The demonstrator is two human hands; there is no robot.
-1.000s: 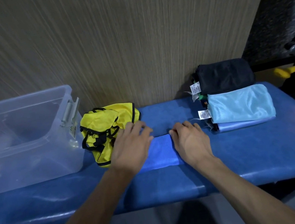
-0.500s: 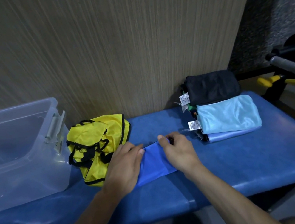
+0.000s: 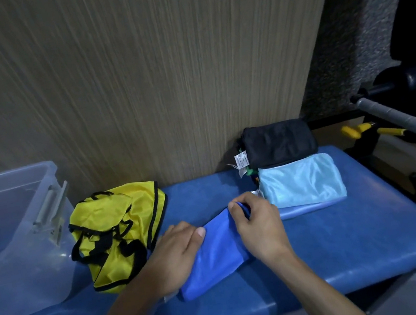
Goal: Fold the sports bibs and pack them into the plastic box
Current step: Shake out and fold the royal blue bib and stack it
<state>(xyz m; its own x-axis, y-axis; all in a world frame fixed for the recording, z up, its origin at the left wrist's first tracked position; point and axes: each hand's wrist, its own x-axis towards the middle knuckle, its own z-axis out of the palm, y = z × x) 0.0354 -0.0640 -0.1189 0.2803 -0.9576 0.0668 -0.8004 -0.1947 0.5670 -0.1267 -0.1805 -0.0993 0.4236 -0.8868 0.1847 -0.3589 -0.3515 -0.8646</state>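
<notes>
Head view, one entry per item.

Blue bib (image 3: 212, 253): folded into a narrow packet, lying slantwise on the blue padded bench (image 3: 354, 237), near the middle of its front edge. Both my hands are on it.

My left hand (image 3: 176, 257): fingers laid fairly straight over the packet's left side, thumb along the cloth, pressing it down. No pinch that I can see.

My right hand (image 3: 259, 228): fingers curled round the packet's far end, pinching the cloth there.

Step in hand, as I judge it: finishing the fold. To do it well I should keep the left palm flat as an anchor, draw the pinched end over squarely so the edges meet, then smooth outward; this slippery cloth will likely spring open if I let go too soon.

Yellow bib (image 3: 120, 234): crumpled with black trim, unfolded, toward the bench's left end, just beside my left hand.

Plastic box (image 3: 9, 248): clear, open, at the bench's left end, touching or nearly touching the yellow bib. I can make out no bib inside.

Folded pile: light blue bib (image 3: 303, 182) nearer, black bib (image 3: 279, 142) behind it, at the bench's back edge toward the right, just beside my right hand. Not yet packed.
</notes>
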